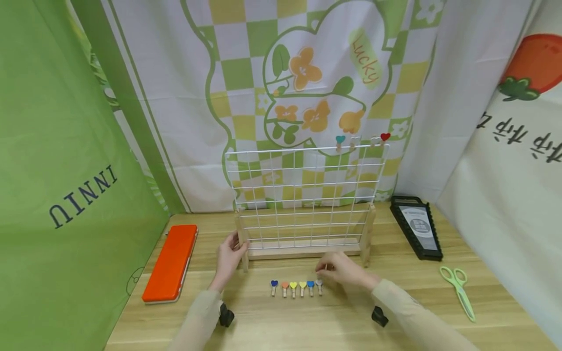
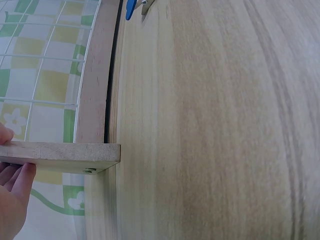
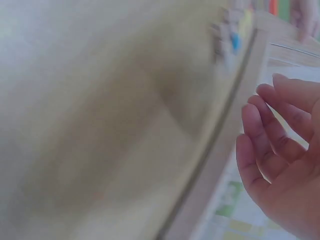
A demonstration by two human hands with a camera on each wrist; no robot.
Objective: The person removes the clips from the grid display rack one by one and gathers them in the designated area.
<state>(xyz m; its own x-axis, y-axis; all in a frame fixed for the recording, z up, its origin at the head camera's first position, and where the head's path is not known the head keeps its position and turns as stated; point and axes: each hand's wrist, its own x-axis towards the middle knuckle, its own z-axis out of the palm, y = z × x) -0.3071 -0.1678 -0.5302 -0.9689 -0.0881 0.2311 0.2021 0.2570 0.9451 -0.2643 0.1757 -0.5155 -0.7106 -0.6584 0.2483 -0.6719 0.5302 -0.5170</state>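
Observation:
A white wire grid (image 1: 303, 195) stands upright in a wooden base. My left hand (image 1: 229, 256) grips the base's left side post (image 2: 60, 152), thumb on one face and fingers on the other. Several small wooden heart clips (image 1: 293, 288) lie in a row in front of the stand, with navy, orange, yellow, blue and greyish hearts. My right hand (image 1: 340, 268) is above the table by the row's right end, fingers loosely bent; the right wrist view shows nothing between them. Along the grid's top right edge sit more clips, including a teal heart clip (image 1: 340, 140) and a red heart clip (image 1: 385, 137).
An orange-red flat case (image 1: 171, 263) lies at the left of the table. On the right are a black rack with a label (image 1: 417, 227) and light green scissors (image 1: 458, 290). A patterned curtain (image 1: 246, 73) hangs close behind the grid.

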